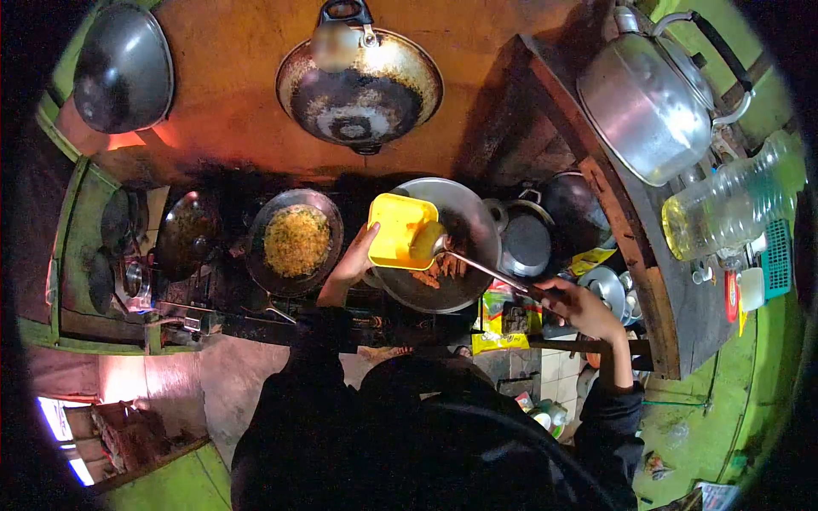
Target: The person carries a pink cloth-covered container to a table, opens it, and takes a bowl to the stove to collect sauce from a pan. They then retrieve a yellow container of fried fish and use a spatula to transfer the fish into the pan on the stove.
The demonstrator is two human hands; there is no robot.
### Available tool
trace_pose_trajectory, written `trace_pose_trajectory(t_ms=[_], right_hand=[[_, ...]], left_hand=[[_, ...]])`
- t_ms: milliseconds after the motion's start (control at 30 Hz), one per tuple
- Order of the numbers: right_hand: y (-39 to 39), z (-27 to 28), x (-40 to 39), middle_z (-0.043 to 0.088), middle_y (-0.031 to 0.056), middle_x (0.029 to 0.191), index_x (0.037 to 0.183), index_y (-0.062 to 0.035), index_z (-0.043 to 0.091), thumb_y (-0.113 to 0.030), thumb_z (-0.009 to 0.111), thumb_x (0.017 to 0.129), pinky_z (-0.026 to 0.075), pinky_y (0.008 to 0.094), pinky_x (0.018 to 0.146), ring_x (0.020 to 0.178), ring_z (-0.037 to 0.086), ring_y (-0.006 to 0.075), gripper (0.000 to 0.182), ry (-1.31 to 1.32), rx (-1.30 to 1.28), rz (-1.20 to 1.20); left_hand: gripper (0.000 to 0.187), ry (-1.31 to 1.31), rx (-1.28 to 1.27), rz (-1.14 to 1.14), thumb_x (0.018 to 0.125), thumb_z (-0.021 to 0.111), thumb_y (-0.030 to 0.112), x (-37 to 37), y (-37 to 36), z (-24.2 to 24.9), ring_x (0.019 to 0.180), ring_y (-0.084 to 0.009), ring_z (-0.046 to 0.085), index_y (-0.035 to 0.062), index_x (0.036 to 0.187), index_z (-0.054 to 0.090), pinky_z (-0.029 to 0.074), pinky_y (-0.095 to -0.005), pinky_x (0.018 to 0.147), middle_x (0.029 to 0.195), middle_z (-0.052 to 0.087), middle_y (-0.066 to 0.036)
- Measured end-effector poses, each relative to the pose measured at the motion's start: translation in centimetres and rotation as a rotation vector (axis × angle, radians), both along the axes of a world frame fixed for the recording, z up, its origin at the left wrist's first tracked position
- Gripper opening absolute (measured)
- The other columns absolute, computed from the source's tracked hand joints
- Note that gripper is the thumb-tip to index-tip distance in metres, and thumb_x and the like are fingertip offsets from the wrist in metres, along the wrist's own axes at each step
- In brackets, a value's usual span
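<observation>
My left hand [352, 262] grips a yellow plastic container [388, 213] by its left side and holds it tilted over a large grey wok [392, 294]. In my right hand [588, 308] is the handle of a metal ladle [486, 270], fingers wrapped round it. The ladle's bowl [426, 242] reaches into the right part of the container. Brown-orange pieces of food [441, 271] lie in the wok below, partly hidden by the container and ladle. To the left, a dark pan [254, 230] holds a round of yellow fried food [296, 240].
A sooty wok [362, 94] hangs on the wall ahead. On the wooden shelf [682, 328] at right stand a large kettle [648, 106] and an oil bottle [724, 204]. Dark pots [526, 243] sit right of the wok, with a yellow packet [503, 341] near the front edge.
</observation>
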State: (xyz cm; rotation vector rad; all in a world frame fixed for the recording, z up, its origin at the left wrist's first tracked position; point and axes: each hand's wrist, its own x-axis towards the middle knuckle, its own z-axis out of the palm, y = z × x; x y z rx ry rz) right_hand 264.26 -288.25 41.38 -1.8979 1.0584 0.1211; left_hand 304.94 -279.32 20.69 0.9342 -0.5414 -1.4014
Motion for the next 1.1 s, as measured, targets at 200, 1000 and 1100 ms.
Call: trace_pose_trajectory(t_ms=[200, 1000, 1100], right_hand=[[1.7, -1.0, 1.5, 0.048, -0.0040, 0.067, 0.121, -0.0120, 0.051, -0.028, 0.053, 0.098, 0.033, 0.0207, 0.049, 0.055, 0.044, 0.0050, 0.029, -0.136, 0.320, -0.235], [8.1, -11.0, 0.8, 0.045, 0.0011, 0.057, 0.120, -0.0165, 0.043, -0.038, 0.045, 0.098, 0.023, 0.0225, 0.031, 0.035, 0.031, 0.0078, 0.031, -0.471, 0.877, -0.623], [9.1, -9.4, 1.2, 0.044, 0.0001, 0.057, 0.119, -0.0162, 0.044, -0.036, 0.049, 0.097, 0.022, 0.0222, 0.031, 0.036, 0.031, 0.0073, 0.031, -0.402, 0.752, -0.686]], left_hand=[[0.051, 0.011, 0.020, 0.011, 0.101, 0.041, 0.038, 0.0, 0.0, -0.7, 0.124, -0.0237, 0.049, 0.0078, 0.141, 0.032, 0.046, -0.0429, 0.097, 0.137, 0.047, -0.011], [0.057, -0.692, 0.173, 0.291, 0.091, 0.060, 0.037, -0.6, -4.3, -5.5, 0.101, -0.0240, 0.060, 0.0001, 0.129, 0.041, 0.046, -0.0333, 0.088, 0.113, 0.060, -0.017], [0.060, -0.783, 0.160, 0.289, 0.090, 0.062, 0.038, -0.9, -4.2, -4.9, 0.105, -0.0266, 0.060, -0.0003, 0.131, 0.040, 0.046, -0.0340, 0.089, 0.115, 0.060, -0.019]])
